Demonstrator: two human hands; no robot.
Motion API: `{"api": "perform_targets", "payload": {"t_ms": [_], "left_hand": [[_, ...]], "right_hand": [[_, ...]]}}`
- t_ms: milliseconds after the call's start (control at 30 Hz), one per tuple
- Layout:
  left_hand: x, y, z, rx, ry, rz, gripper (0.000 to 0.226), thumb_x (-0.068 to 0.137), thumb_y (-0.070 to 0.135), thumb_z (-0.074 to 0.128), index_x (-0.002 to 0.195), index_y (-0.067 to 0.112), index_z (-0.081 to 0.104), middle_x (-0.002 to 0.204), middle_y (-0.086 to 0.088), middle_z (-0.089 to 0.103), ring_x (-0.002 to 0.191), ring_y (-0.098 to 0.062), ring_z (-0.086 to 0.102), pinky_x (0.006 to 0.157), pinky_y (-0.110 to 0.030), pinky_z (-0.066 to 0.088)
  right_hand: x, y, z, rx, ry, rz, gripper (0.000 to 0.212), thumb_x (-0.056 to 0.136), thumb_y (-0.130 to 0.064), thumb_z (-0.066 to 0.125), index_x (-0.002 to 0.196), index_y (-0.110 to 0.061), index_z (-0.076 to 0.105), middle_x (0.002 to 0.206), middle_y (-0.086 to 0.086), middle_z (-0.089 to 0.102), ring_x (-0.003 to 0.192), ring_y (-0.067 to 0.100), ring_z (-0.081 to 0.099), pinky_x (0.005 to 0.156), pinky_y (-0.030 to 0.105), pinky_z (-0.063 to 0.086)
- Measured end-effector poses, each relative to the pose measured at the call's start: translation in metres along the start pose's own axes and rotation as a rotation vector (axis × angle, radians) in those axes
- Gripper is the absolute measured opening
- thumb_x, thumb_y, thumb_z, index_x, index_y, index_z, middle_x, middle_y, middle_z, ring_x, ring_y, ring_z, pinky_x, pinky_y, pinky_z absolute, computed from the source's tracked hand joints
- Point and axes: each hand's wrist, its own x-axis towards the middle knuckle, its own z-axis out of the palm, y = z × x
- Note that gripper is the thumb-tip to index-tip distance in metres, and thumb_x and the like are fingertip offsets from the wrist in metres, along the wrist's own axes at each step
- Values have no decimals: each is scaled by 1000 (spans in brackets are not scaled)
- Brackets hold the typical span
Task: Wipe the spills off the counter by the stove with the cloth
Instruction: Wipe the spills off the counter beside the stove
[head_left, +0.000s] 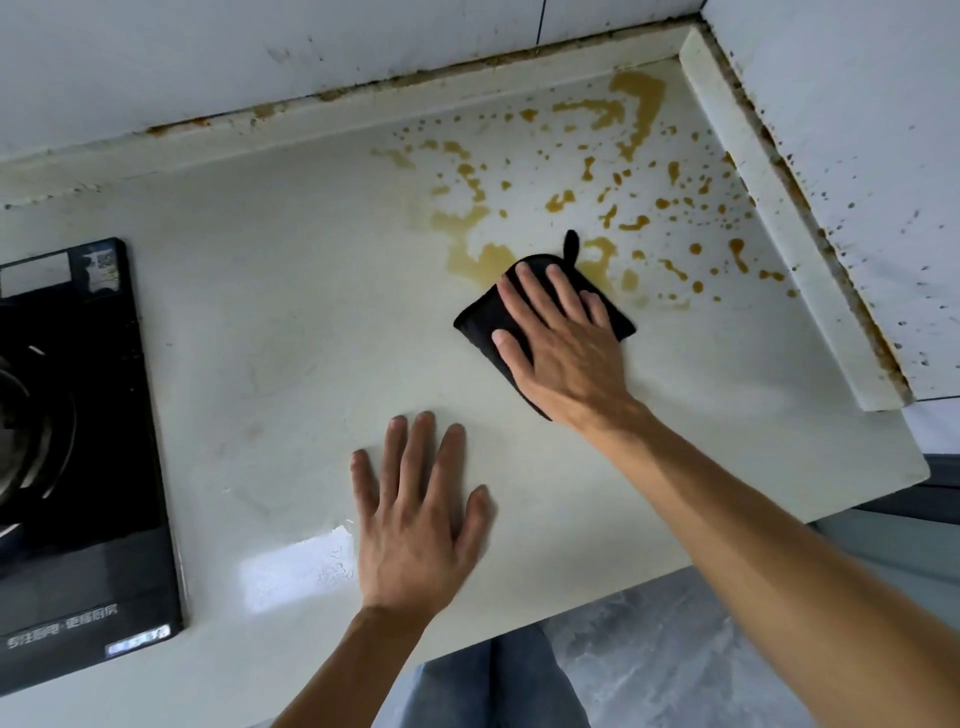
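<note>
Spills of brown sauce dotted the worktop right of the stove. The right hand pressed flat on the black cloth at their edge. The left hand lay flat, fingers straight.

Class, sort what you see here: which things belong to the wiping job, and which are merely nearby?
In the job: black cloth, brown spills, counter, right hand pressing the cloth.
Merely nearby: gas stove, tiled wall, left hand resting flat on the counter.

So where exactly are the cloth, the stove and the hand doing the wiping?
cloth (475, 325): head view, bare black left corner.
stove (88, 467): head view, black glass top.
right hand (563, 348): head view, back of the hand, pressing on the cloth.
</note>
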Motion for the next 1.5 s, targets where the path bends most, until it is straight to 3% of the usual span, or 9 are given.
{"api": "perform_targets", "payload": {"t_ms": [100,267,433,667,767,900,1100,1267,1500], "left_hand": [[-1,0,1,7,-2,3,66,105,57,45,161,22,45,174,-6,33,167,-30,15,132,-63,8],[0,-1,2,10,-5,3,66,105,55,46,161,20,46,174,-8,32,167,-31,16,131,-65,9],[0,-1,1,21,-11,13,66,105,54,45,161,21,45,174,-9,33,167,-32,17,131,-66,11],[1,0,-2,39,-31,8,66,104,54,47,160,19,48,172,-11,37,165,-36,24,127,-69,17],[1,0,-2,43,-37,22,66,105,54,46,161,19,47,173,-10,35,166,-34,21,128,-69,17],[-2,-2,-2,26,-46,10,67,104,55,47,162,21,45,176,-6,31,167,-30,18,131,-65,12],[20,14,-10,-53,-8,-114,68,101,53,49,163,27,40,172,2,34,165,-25,24,132,-57,12],[103,13,-22,-55,-34,-248,70,104,54,38,168,26,31,179,-3,20,167,-29,11,133,-59,7],[144,-10,-11,32,-1,-255,64,105,50,42,163,23,37,176,-5,25,164,-31,17,127,-60,18]], "right_hand": [[-13,26,-4,-86,21,-86,67,106,-60,31,166,-30,29,173,-3,30,156,25,32,117,48,30],[-47,6,15,-50,64,-121,72,106,-51,39,167,-14,26,176,12,20,164,29,11,132,56,7],[3,-29,17,36,90,-149,66,105,-52,41,166,-30,31,176,6,23,163,30,16,132,55,10],[8,-3,2,-41,58,32,63,109,-52,30,167,-29,26,176,9,20,164,31,14,131,57,8],[-8,-4,0,-113,60,-138,62,108,-48,32,165,-22,34,171,16,32,161,34,23,131,58,10],[12,-7,0,-8,-2,-290,62,109,-46,32,167,-27,27,176,5,19,164,25,15,132,52,11],[89,-25,2,84,28,-291,62,108,-49,36,166,-30,30,176,3,23,163,23,18,132,50,11],[100,8,2,17,87,-217,65,106,-59,31,166,-35,27,176,1,23,163,23,20,124,50,17],[97,7,9,-14,99,-517,57,111,-44,34,166,-28,32,174,-1,29,162,24,23,131,54,14]]}}
